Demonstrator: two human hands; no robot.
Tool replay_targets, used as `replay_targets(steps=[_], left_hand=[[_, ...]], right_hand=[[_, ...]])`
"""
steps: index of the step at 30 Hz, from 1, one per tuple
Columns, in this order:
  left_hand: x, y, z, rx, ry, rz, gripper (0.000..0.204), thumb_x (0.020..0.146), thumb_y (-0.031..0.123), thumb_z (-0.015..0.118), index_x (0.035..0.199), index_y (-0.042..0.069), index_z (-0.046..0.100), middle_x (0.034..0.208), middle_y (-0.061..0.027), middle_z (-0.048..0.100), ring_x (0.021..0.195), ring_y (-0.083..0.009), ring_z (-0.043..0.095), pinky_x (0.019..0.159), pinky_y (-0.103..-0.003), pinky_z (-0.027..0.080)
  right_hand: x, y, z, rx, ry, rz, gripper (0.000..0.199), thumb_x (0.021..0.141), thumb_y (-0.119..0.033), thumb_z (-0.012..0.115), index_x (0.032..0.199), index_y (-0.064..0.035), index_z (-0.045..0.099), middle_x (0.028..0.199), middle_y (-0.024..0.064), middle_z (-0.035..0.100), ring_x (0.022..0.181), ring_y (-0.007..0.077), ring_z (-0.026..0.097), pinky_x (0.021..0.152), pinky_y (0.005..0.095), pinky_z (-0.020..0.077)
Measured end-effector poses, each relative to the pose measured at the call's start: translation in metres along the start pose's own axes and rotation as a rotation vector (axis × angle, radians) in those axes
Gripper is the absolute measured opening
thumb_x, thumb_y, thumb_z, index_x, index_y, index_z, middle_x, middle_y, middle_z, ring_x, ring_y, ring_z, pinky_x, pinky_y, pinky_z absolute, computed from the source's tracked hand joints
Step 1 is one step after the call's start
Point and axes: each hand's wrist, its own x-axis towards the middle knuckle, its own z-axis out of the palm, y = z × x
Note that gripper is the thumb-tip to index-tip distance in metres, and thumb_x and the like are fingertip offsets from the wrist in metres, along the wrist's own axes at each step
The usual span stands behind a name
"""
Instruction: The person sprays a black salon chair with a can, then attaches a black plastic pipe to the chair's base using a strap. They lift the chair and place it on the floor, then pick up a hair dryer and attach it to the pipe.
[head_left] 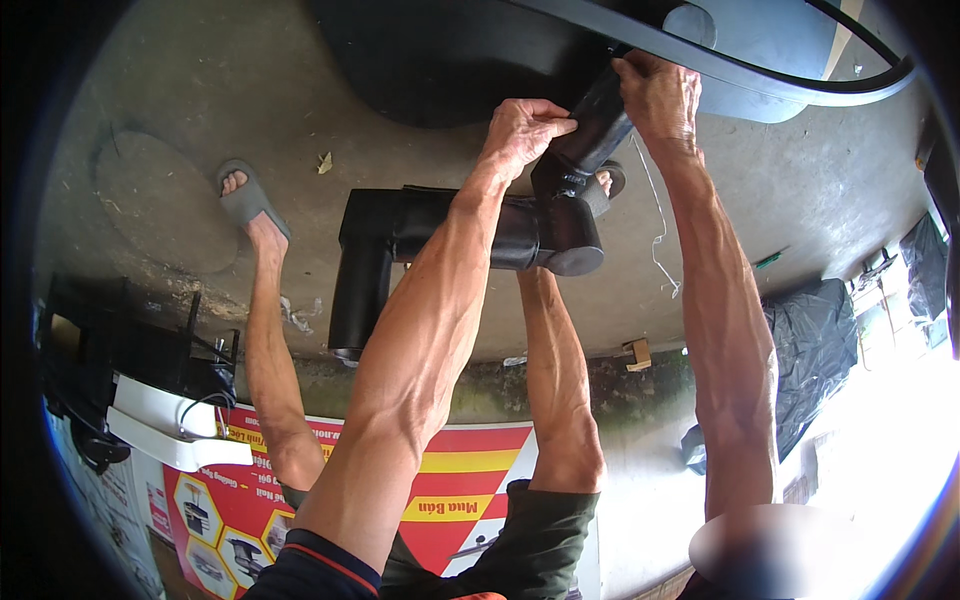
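Note:
A thick black jointed tube frame spans the middle, and its upper arm slants up to the right. At the left side of that arm, my left hand pinches thumb and forefinger together by its surface; whatever is between them is too small to name. My right hand is curled against the arm's upper end, just under a dark curved rim. Its fingertips are partly hidden, and so is what they grip. A large black panel with a rounded edge lies behind the arm.
My sandalled feet, one in a grey sandal, stand on the concrete floor around the frame. A thin white string lies right of it. A red and yellow banner and a black plastic sheet are near the wall.

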Motion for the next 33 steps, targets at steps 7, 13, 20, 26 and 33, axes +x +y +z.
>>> replay_targets(steps=[7,13,20,26,33], left_hand=[[0.016,-0.01,0.008,-0.036,-0.012,-0.075,0.025,0.08,0.008,0.09,0.101,0.001,0.079,0.093,-0.0062,0.077,0.082,-0.014,0.068,0.08,-0.029,0.053],[0.012,-0.009,0.024,-0.073,0.016,-0.084,0.023,0.079,0.013,0.092,0.097,0.005,0.08,0.093,-0.0054,0.077,0.081,-0.0151,0.068,0.077,-0.033,0.053],[0.006,-0.019,0.027,-0.416,-0.132,-0.31,0.021,0.084,0.02,0.09,0.094,0.01,0.074,0.094,-0.0027,0.074,0.092,-0.0175,0.067,0.08,-0.045,0.053],[0.003,-0.035,0.037,-0.522,-0.046,-0.262,0.018,0.083,0.018,0.091,0.09,0.009,0.076,0.082,-0.0002,0.071,0.078,-0.013,0.06,0.07,-0.033,0.048],[0.01,-0.048,0.032,-0.464,-0.114,-0.24,0.021,0.084,0.024,0.09,0.093,0.014,0.075,0.093,0.0044,0.073,0.091,-0.0118,0.063,0.082,-0.033,0.045]], right_hand=[[-0.002,0.004,0.01,-0.179,0.065,-0.227,0.014,0.089,-0.02,0.073,0.087,-0.0064,0.076,0.071,0.0156,0.07,0.075,0.0391,0.071,0.073,0.0502,0.0563],[-0.001,0.008,0.005,-0.234,-0.054,-0.222,0.014,0.09,-0.017,0.071,0.083,-0.0056,0.07,0.073,0.0183,0.069,0.075,0.0422,0.069,0.069,0.052,0.0556],[-0.002,0.015,0.008,-0.266,-0.109,-0.307,0.007,0.09,-0.013,0.068,0.088,-0.0056,0.07,0.079,0.0205,0.071,0.078,0.0443,0.071,0.07,0.0532,0.058],[0.002,0.005,0.002,-0.362,-0.174,-0.374,0.009,0.093,-0.009,0.065,0.097,-0.0018,0.064,0.078,0.0217,0.07,0.072,0.0458,0.069,0.065,0.0558,0.0556],[-0.055,-0.007,-0.011,-0.624,-0.394,-0.702,0.037,0.085,-0.016,0.066,0.118,0.0006,0.072,0.132,0.0166,0.064,0.139,0.0341,0.049,0.121,0.0521,0.0333]])
